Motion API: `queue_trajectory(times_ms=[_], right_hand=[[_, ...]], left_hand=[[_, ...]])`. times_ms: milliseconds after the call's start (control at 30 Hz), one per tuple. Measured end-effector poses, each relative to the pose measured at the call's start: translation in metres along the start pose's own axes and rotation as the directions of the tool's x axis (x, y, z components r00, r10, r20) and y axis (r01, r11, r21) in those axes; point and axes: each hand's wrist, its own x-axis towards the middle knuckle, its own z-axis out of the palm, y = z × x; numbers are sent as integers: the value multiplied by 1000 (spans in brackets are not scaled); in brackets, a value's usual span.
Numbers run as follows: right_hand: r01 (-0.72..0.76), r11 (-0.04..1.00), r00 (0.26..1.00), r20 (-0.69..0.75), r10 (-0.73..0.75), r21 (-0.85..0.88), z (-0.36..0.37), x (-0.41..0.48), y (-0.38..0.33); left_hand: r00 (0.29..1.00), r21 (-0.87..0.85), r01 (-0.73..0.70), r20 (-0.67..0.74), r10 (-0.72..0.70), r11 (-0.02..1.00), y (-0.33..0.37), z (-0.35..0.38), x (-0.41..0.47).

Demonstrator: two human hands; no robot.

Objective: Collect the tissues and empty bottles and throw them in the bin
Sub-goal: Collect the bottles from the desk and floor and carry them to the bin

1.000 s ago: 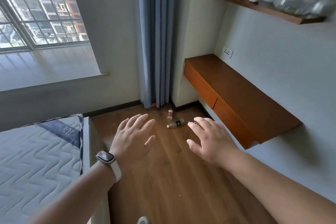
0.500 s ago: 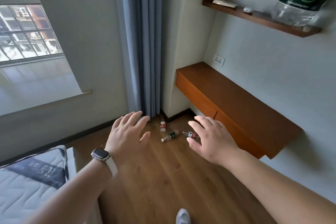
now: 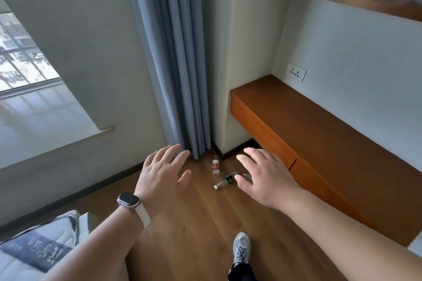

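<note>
Three bottles lie on the wood floor [image 3: 194, 223] ahead of the hands, closer than half a second ago: one red-labelled bottle [image 3: 215, 166] between the two sets of fingertips, one green-labelled bottle [image 3: 225, 180] just beside the right thumb, and one third bottle [image 3: 243, 176] largely hidden behind that thumb. Both the left hand [image 3: 159, 175] and the right hand [image 3: 262, 178] stay spread wide, palms down, holding nothing. One shoe [image 3: 241, 248], under the right wrist, shows more fully than before.

Red-label bottle [image 3: 215, 166] and green-label bottle [image 3: 225, 180] lie close together on the floor [image 3: 194, 223].
</note>
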Motion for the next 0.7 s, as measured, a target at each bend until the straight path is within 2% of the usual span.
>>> queue_trajectory(times_ms=[333,700], right_hand=[[5,1000,999,51,-5,4,-3,116,131],[-21,999,995,97,17,43,35,188,162]], left_hand=[[992,-47,-74,102,78,996,54,46,161],[975,-66,-87,199,99,994,26,96,235]])
